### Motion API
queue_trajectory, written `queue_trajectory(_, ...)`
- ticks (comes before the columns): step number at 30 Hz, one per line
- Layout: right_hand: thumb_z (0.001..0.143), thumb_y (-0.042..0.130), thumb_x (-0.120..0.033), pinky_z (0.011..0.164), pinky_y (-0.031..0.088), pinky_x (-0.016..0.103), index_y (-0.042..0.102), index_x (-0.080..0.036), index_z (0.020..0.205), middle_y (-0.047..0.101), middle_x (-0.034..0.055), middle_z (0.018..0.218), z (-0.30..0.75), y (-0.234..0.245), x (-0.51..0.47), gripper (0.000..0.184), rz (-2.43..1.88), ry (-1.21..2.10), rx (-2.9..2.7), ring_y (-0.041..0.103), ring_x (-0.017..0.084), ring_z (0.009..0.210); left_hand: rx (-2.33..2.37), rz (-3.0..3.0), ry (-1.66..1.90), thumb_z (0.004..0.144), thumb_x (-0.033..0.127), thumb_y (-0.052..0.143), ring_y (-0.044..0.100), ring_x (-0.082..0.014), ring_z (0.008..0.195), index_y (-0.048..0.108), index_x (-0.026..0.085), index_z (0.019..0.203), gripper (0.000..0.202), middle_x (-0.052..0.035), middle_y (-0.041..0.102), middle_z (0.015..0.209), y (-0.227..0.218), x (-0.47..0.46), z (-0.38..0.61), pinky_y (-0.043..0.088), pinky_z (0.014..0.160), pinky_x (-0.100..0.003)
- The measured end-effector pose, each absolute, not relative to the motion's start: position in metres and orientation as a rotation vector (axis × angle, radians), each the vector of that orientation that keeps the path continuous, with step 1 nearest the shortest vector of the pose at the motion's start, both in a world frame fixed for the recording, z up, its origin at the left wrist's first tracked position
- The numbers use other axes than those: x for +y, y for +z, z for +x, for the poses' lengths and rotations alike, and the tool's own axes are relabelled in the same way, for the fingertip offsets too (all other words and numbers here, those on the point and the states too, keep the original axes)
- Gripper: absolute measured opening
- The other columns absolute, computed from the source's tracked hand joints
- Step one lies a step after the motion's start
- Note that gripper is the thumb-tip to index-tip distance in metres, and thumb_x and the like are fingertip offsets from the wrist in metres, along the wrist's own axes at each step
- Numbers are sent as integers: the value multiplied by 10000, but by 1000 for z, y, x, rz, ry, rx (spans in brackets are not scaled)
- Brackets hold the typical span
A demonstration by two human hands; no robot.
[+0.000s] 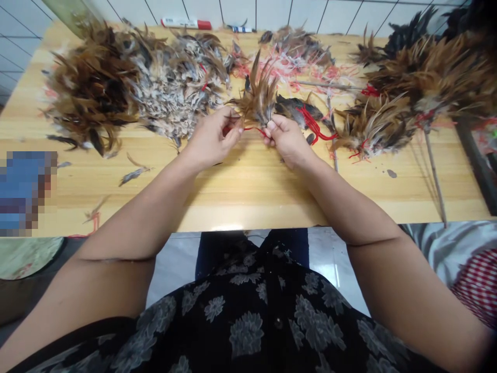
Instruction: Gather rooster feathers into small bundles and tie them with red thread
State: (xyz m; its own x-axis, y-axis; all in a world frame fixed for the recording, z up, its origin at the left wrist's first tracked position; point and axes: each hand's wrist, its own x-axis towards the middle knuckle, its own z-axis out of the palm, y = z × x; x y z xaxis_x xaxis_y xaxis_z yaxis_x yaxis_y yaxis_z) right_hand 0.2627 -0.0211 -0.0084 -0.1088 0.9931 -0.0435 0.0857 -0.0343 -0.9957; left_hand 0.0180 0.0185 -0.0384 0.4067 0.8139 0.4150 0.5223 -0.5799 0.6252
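- The left hand [213, 141] has its fingers [234, 132] pressed together on a red thread [252, 128], close to the base of a small feather bunch [258, 98].
- The right hand [285, 141] has its fingers [273, 126] together, clamped on the bunch's base and the thread.
- The bunch stands upright between the hands, above the wooden surface [248, 186].
- Just beside the right hand lies a dark feather bunch [298, 111] with red cord [313, 127].
- Farther right, a tied brown feather bunch [375, 129] lies near a thin stick [435, 176].
- Along the far side lie heaped speckled feathers [171, 93], and beyond them a red-capped marker [186, 23] rests by the tiled wall [287, 13].
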Motion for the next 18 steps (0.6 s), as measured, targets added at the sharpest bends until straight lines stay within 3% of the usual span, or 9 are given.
queue_trajectory(4, 1326, 582, -199, 938, 594, 232, 476, -251, 848, 545, -35, 865, 269, -17, -9, 492, -1353, 1039, -1480, 592, 119, 846, 1145, 2296, 891, 1227, 692, 758, 844, -376, 1035, 701, 295, 1059, 435, -65, 772, 945, -30, 10, 17, 699, 1094, -545)
queue_trajectory(10, 1273, 556, -131, 1136, 625, 312, 463, -266, 883, 649, 0, 1004, 275, -17, -1, 422, -1474, 842, -1604, 706, 172, 1067, 1067, 2380, 910, 1248, 788, 643, 830, -359, 1049, 657, 310, 1022, 529, -105, 902, 1144, -18, 1, 21, 682, 965, -508)
queue_trajectory(12, 1257, 594, -141, 1161, 618, 338, 448, -275, 876, 652, 6, 1005, 276, -13, -1, 430, -1538, 812, -1629, 703, 197, 1079, 1074, 2427, 936, 1248, 790, 613, 796, -346, 1024, 663, 321, 1012, 527, -84, 885, 1086, -21, 5, 18, 675, 972, -517)
queue_trajectory(15, 1254, 612, -139, 1101, 581, 352, 403, -289, 828, 566, 4, 909, 276, -7, -3, 497, -1586, 799, -1608, 627, 211, 973, 1192, 2444, 1026, 1242, 836, 588, 740, -351, 1042, 709, 329, 1061, 552, -73, 841, 1040, -29, 18, 7, 660, 1061, -566)
queue_trajectory(18, 1309, 521, -161, 906, 492, 337, 381, -297, 789, 480, -15, 849, 277, 0, -5, 555, -1519, 967, -1425, 439, 185, 791, 1408, 2383, 1117, 1190, 918, 609, 713, -375, 1063, 723, 326, 1096, 610, -106, 830, 1106, -36, 33, -9, 622, 1154, -647)
